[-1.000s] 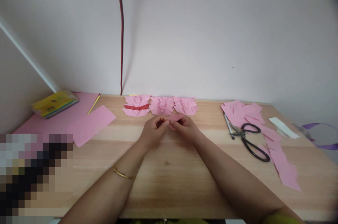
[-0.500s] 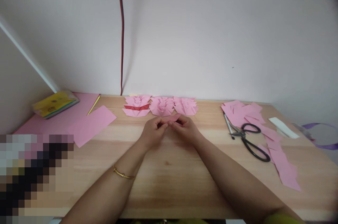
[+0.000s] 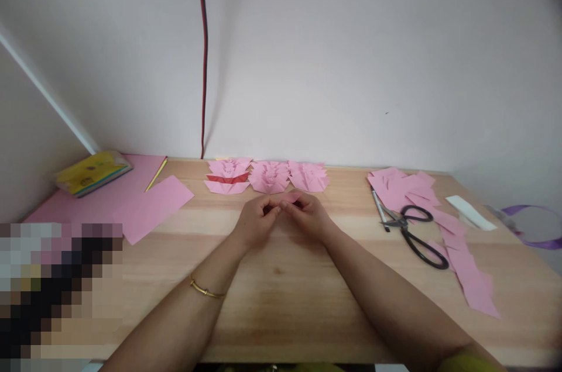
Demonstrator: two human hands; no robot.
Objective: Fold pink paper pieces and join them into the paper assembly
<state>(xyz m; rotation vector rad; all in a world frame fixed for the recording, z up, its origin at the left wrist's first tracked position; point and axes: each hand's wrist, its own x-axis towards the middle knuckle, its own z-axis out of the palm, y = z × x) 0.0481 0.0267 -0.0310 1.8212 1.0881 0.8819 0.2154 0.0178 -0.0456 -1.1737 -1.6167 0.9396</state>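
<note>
My left hand [image 3: 257,220] and my right hand [image 3: 309,215] meet at the middle of the wooden table [image 3: 281,290], fingertips pinched together on a small pink folded paper [image 3: 291,197]. Most of that paper is hidden by the fingers. A gold bracelet sits on my left wrist. Just beyond the hands, a row of folded pink paper pieces [image 3: 267,176] lies near the wall, one with a red band [image 3: 227,178].
Black scissors [image 3: 417,234] and a pen [image 3: 380,207] lie on loose pink paper squares [image 3: 456,255] at the right. A pink strip [image 3: 151,207], larger pink sheet and a yellow packet [image 3: 91,172] lie left. A cable [image 3: 203,56] hangs down the wall. Purple ribbon [image 3: 533,226] far right.
The pink paper between my fingers has been folded smaller and shows less. Both hands stay in the same spot.
</note>
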